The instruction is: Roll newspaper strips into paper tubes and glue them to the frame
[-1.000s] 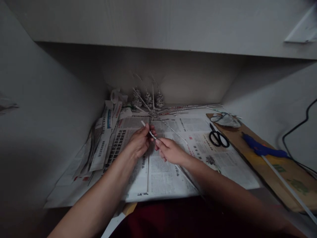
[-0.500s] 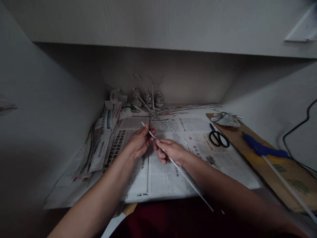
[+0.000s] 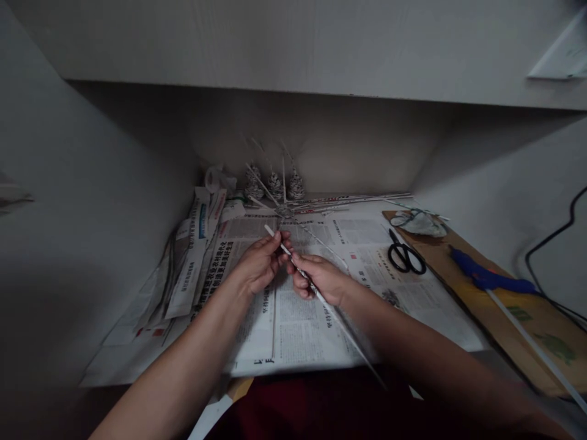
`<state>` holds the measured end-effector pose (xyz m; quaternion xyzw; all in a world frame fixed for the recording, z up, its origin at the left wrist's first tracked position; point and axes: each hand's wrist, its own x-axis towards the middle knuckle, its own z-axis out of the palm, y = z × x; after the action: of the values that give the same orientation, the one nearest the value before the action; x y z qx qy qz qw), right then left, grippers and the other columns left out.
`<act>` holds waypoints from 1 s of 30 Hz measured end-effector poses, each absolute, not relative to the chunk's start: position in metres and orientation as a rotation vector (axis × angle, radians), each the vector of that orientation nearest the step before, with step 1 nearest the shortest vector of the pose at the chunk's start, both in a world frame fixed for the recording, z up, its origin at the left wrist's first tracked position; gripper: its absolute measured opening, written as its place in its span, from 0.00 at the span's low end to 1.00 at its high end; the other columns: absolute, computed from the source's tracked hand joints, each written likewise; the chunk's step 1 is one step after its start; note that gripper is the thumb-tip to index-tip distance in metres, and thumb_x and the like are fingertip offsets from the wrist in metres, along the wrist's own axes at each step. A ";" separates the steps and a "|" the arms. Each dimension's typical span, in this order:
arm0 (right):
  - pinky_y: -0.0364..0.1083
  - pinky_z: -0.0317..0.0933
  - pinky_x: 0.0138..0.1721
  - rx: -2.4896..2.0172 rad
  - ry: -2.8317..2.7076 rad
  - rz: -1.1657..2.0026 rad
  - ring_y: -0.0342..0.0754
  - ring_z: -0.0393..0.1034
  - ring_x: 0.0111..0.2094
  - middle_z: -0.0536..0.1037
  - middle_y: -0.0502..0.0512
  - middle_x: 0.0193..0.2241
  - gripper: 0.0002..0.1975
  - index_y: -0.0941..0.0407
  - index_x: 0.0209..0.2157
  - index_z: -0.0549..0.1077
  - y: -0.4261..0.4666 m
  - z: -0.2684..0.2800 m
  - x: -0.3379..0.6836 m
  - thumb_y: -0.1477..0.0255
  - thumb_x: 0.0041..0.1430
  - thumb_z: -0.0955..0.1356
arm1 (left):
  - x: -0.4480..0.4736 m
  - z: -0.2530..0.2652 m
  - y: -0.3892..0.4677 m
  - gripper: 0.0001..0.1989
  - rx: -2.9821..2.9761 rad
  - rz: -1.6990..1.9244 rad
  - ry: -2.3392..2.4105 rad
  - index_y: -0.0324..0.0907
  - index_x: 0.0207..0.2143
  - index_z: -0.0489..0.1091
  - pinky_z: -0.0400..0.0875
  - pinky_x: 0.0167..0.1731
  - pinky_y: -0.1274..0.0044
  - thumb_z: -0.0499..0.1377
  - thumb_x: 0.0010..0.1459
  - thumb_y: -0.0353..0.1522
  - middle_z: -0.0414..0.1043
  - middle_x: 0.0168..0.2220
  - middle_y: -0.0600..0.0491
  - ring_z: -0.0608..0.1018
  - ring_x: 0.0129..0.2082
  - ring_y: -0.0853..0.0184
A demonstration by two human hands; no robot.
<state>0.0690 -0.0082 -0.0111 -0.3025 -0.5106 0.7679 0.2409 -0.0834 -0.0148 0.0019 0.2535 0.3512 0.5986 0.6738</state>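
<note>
Both hands grip one long, thin rolled newspaper tube [image 3: 337, 319] that slants from upper left down to lower right over the table. My left hand [image 3: 263, 263] pinches it near its upper end, and a short white tip sticks out past the thumb. Just below, my right hand [image 3: 318, 278] is closed around the same tube, its fingertips close to those of the left. The tube's lower end hangs past the table's front edge and is blurred. Beyond my hands, several paper tubes [image 3: 285, 211] spread out from a shared centre on the newspaper [image 3: 316, 342].
Woven paper cones [image 3: 274, 183] stand at the back. Newspaper strips [image 3: 186, 275] are stacked at the left. Black scissors [image 3: 406, 260] lie at right, beside cardboard [image 3: 504, 318] bearing a blue glue gun [image 3: 490, 275] and a crumpled clear plastic piece [image 3: 419, 223]. A shelf panel [image 3: 293, 49] overhangs.
My hands have shifted slightly right along with the tube. The tube seems turned a little, with more dark print showing, and its lower end has swung slightly left.
</note>
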 end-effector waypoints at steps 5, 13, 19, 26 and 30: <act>0.39 0.46 0.15 -0.863 -1.403 1.994 0.38 0.54 0.13 0.59 0.41 0.14 0.19 0.56 0.28 0.63 -0.010 -0.011 0.066 0.53 0.59 0.64 | -0.083 -0.002 -0.015 0.09 0.654 1.299 0.798 0.36 0.35 0.73 0.69 0.19 0.81 0.61 0.57 0.34 0.74 0.27 0.50 0.73 0.18 0.72; 0.39 0.50 0.15 -1.001 -1.633 1.681 0.38 0.57 0.13 0.62 0.42 0.15 0.19 0.56 0.30 0.65 -0.010 -0.016 0.065 0.53 0.59 0.64 | -0.081 -0.002 -0.015 0.12 0.664 1.318 0.840 0.35 0.35 0.74 0.68 0.18 0.80 0.65 0.53 0.36 0.75 0.27 0.50 0.74 0.20 0.71; 0.39 0.49 0.14 -0.947 -1.554 1.847 0.38 0.57 0.13 0.60 0.41 0.14 0.18 0.55 0.29 0.62 -0.010 -0.014 0.064 0.54 0.61 0.61 | -0.081 -0.004 -0.015 0.15 0.685 1.280 0.886 0.36 0.35 0.73 0.68 0.20 0.78 0.66 0.51 0.39 0.77 0.29 0.49 0.72 0.17 0.72; 0.40 0.51 0.18 -1.034 -1.804 1.501 0.39 0.58 0.17 0.64 0.45 0.18 0.16 0.55 0.29 0.65 -0.011 -0.010 0.067 0.56 0.58 0.66 | -0.081 -0.006 -0.015 0.12 0.623 1.273 0.891 0.35 0.35 0.75 0.66 0.19 0.81 0.65 0.52 0.36 0.78 0.30 0.47 0.73 0.20 0.72; 0.40 0.50 0.17 -1.027 -1.717 1.647 0.38 0.53 0.15 0.61 0.43 0.16 0.17 0.55 0.27 0.63 -0.011 -0.011 0.067 0.56 0.62 0.61 | -0.081 -0.005 -0.014 0.12 0.647 1.268 0.837 0.34 0.35 0.75 0.64 0.17 0.83 0.66 0.52 0.34 0.78 0.31 0.46 0.72 0.19 0.74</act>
<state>0.0667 -0.0108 -0.0107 -0.3814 -0.6375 0.6118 0.2717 -0.0812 -0.0142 -0.0055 0.2881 0.3725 0.5644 0.6780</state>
